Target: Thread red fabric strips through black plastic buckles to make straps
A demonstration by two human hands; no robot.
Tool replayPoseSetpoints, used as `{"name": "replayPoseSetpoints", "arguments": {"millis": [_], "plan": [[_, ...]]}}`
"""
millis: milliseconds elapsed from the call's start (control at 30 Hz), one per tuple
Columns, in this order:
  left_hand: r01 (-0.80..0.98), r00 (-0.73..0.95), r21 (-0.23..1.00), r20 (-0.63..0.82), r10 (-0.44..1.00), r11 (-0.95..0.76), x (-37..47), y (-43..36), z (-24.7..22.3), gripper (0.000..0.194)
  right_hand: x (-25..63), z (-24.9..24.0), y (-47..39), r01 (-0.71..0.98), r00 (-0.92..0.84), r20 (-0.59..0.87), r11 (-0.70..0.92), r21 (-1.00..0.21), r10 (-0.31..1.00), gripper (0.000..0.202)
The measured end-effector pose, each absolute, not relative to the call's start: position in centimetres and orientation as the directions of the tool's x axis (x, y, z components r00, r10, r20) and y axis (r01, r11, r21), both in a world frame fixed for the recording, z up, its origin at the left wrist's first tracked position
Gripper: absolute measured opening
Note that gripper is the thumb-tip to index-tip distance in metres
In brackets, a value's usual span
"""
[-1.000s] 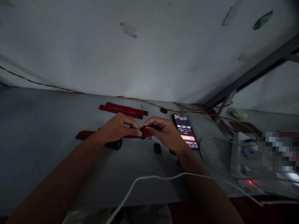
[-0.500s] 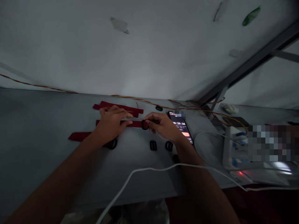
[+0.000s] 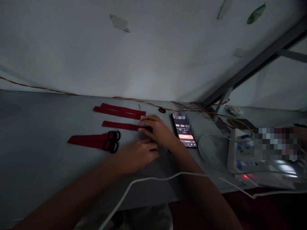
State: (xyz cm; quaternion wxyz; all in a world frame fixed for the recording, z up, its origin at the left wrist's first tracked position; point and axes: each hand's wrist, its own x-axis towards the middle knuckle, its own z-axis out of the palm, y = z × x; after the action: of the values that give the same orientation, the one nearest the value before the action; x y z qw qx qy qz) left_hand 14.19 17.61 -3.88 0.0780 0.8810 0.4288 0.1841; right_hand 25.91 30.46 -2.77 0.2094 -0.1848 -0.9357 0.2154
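Observation:
My right hand pinches the right end of a red webbing strap that lies flat on the table; the buckle at that end is hidden by the fingers. Just below it, my left hand rests low over the tabletop with its fingers curled together. Whatever those fingers hold, if anything, is covered. To the left lie more red straps, with black slide buckles at their right ends. Beyond my hands, two plain red straps lie side by side.
A single black buckle sits near the wall. On the right are a phone showing a timer and a white power strip. A white cable crosses in front of my forearms, and twisted wires run along the wall.
My left hand has left the strap and moved right and toward me, below my right hand. The straps with buckles at left are now uncovered. My right hand stays at the strap's end.

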Motion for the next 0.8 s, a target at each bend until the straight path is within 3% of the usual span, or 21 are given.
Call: {"name": "replayPoseSetpoints", "arguments": {"millis": [100, 167, 333, 467, 567, 700, 800], "plan": [[0.606, 0.541, 0.589, 0.186, 0.82, -0.534, 13.1, 17.7, -3.5, 0.019, 25.0, -3.8, 30.2, 0.291, -0.884, 0.224, 0.858, -0.424, 0.411, 0.031], [0.566, 0.519, 0.676, 0.152, 0.841, -0.471, 12.4, 17.8, -3.1, 0.025, 25.4, -3.7, 30.5, 0.332, -0.884, 0.171, 0.841, -0.426, 0.436, 0.033], [0.592, 0.369, 0.722, 0.153, 0.917, -0.359, 10.7, 18.5, -1.3, 0.023, 27.2, -2.2, 31.1, 0.364, -0.885, 0.093, 0.801, -0.475, 0.457, 0.031], [0.624, -0.036, 0.748, 0.315, 0.948, -0.225, 8.8, 19.1, 0.1, 0.015, 25.5, -2.8, 29.7, 0.304, -0.863, 0.185, 0.776, -0.553, 0.47, 0.042], [0.584, -0.267, 0.799, 0.358, 0.895, -0.146, 7.6, 19.3, 0.1, 0.017, 23.3, -3.7, 28.3, 0.421, -0.798, 0.185, 0.749, -0.511, 0.574, 0.058], [0.479, -0.367, 0.866, 0.345, 0.864, -0.142, 6.6, 19.6, -0.6, 0.03, 22.8, -3.5, 28.1, 0.401, -0.82, 0.149, 0.74, -0.54, 0.553, 0.021], [0.469, -0.457, 0.868, 0.395, 0.797, -0.161, 6.3, 19.7, -0.5, 0.035, 24.0, -2.8, 28.9, 0.302, -0.825, 0.173, 0.679, -0.669, 0.538, 0.005]]}}
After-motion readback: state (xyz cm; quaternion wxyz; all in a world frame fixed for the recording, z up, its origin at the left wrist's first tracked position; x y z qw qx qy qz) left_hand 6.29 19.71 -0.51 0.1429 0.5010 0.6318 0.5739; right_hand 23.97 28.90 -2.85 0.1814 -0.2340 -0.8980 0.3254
